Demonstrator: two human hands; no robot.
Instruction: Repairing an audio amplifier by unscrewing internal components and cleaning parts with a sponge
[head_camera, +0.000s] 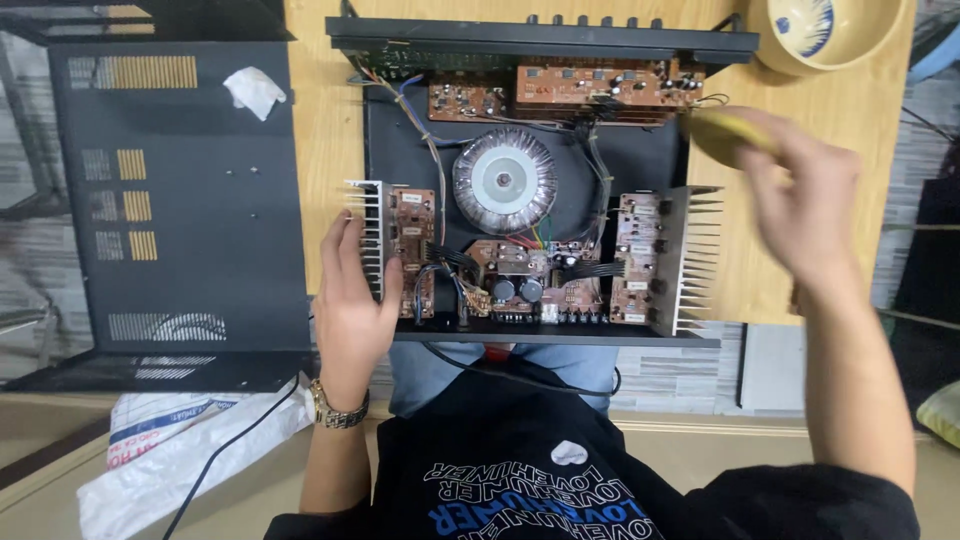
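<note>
The left hand (352, 295) lies flat and open on the side fins of the open amplifier (530, 200) between both hands, while the right hand (800, 195) grips a yellow sponge (725, 135) above its far corner, ready to wipe gently.

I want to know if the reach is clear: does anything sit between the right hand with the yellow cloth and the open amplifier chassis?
Nothing visible does. The right hand, blurred, holds a yellow cloth just beside the open black amplifier chassis, above its right finned metal heat sink. The left hand rests on the far, left side.
</note>
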